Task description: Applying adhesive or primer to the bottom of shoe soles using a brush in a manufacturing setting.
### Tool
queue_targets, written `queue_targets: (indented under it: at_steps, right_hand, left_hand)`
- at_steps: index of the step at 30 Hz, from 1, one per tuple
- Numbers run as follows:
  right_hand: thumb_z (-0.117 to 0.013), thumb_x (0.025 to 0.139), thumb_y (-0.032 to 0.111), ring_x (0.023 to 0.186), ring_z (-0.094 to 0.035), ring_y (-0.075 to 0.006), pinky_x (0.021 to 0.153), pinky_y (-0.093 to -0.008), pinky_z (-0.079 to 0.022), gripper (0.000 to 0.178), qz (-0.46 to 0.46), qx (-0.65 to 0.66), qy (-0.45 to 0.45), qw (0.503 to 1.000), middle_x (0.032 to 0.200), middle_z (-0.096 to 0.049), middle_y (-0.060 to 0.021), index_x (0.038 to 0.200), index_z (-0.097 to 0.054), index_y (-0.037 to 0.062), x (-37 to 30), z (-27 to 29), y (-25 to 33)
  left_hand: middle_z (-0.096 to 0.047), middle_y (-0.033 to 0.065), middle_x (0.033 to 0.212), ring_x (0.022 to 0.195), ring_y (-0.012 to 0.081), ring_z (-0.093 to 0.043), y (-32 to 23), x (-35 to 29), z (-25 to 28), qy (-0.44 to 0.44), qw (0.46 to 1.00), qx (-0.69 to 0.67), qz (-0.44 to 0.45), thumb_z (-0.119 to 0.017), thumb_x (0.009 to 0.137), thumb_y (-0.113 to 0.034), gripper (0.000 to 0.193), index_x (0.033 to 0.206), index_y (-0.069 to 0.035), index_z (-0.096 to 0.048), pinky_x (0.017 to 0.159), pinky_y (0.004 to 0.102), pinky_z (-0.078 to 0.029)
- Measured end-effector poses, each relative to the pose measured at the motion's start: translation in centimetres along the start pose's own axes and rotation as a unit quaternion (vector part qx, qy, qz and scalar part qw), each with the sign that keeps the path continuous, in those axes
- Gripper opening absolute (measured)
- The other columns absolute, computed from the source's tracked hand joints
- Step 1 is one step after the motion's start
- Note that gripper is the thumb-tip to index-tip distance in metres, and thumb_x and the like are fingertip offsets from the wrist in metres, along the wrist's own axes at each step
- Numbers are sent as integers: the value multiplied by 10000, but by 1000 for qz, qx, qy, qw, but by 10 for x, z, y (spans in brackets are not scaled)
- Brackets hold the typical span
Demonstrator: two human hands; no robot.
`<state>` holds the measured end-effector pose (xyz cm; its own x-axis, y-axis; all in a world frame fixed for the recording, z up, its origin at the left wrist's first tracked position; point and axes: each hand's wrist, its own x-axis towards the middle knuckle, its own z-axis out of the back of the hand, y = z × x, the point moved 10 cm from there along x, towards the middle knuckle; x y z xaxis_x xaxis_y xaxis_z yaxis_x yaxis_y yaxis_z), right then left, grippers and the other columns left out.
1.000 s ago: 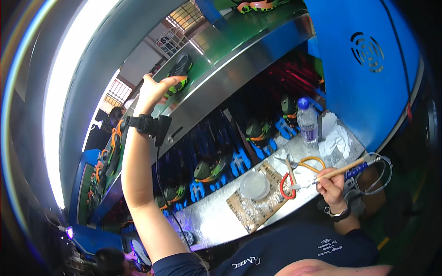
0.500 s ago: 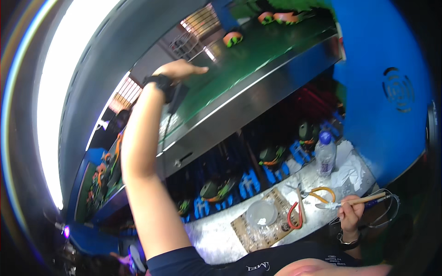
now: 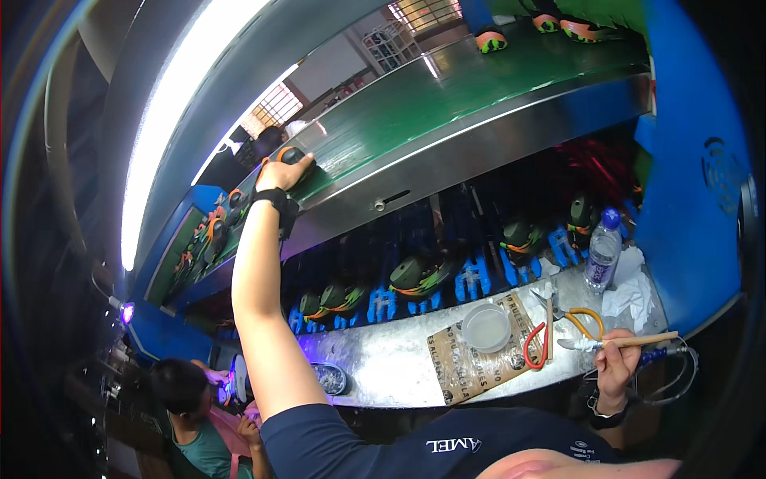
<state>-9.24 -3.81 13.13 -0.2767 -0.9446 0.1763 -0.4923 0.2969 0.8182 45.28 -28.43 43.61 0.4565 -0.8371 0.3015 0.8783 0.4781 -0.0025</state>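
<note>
My left hand (image 3: pixel 281 172), a black strap on its wrist, reaches out to the green conveyor belt (image 3: pixel 391 120). Its fingers close on a dark shoe (image 3: pixel 297 158) with an orange collar near the belt's edge; the palm side is hidden. Down at the right, my right hand (image 3: pixel 614 369) grips a brush (image 3: pixel 650 338) by its wooden handle. White wrapping covers the brush's neck, and its tip points left over the metal bench (image 3: pixel 375 363). Left of that tip lie pliers (image 3: pixel 536 347) with red and orange handles, and a clear round tub (image 3: pixel 487 328) on printed brown cardboard (image 3: pixel 455 371).
A capped plastic bottle (image 3: pixel 602 254) and crumpled white tissue (image 3: pixel 629 295) are at the bench's right end. Green-black shoes (image 3: pixel 419 275) sit on blue holders (image 3: pixel 472 279) beneath the belt. More shoes (image 3: pixel 209 235) crowd the belt's left. A co-worker (image 3: pixel 191 407) handles a shoe at lower left.
My left hand, empty above the belt before, has come down onto the dark shoe. My right hand keeps the brush. The view has shifted, bringing the co-worker into sight.
</note>
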Motion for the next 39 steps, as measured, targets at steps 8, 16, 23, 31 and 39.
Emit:
queue_targets:
  at_steps: [8, 16, 23, 31, 39]
  right_hand:
    - [-547, 761, 114, 434, -393, -53, 388, -153, -309, 154, 21, 4, -34, 999, 558, -457, -25, 839, -481, -2, -19, 1, 12]
    - [-529, 765, 89, 439, -389, -54, 392, -154, -309, 125, -9, 6, 0, 1000, 572, -457, -28, 836, -486, -4, -18, -22, 0]
    - [-532, 762, 81, 434, -394, -57, 385, -157, -311, 122, -5, 18, 17, 1000, 561, -465, -34, 834, -490, -9, -40, -36, 2]
    - [-505, 759, 23, 464, -402, -49, 393, -164, -299, 104, -15, -67, 55, 996, 623, -470, -20, 858, -501, -9, -19, -50, -16]
    - [-589, 749, 68, 574, -433, -20, 501, -161, -352, 92, -52, -238, 224, 944, 657, -504, 26, 812, -562, 6, 26, -128, -95]
  left_hand:
    - [-591, 195, 802, 676, 224, -600, 9, -13, 40, -15, 981, -184, 51, -624, 554, -489, 635, 834, 79, -579, 565, 306, -483]
    - [-576, 159, 845, 739, 183, -595, 46, -75, 156, -196, 907, -368, -55, -611, 673, -484, 662, 1043, 52, -493, 557, 259, -492]
    - [-468, 137, 1040, 952, 203, -483, -27, -69, 83, -128, 785, -504, -337, -763, 582, -161, 802, 1196, 3, -274, 820, 301, -403]
    - [-530, 23, 742, 635, 87, -487, 22, -85, 41, -43, 707, -655, -265, -566, 756, -428, 469, 919, 9, -517, 559, 229, -399]
    - [-460, 242, 1063, 767, 254, -565, -7, -314, -149, 301, 445, -841, -64, -478, 698, -616, 878, 1234, 35, -236, 594, 312, -508]
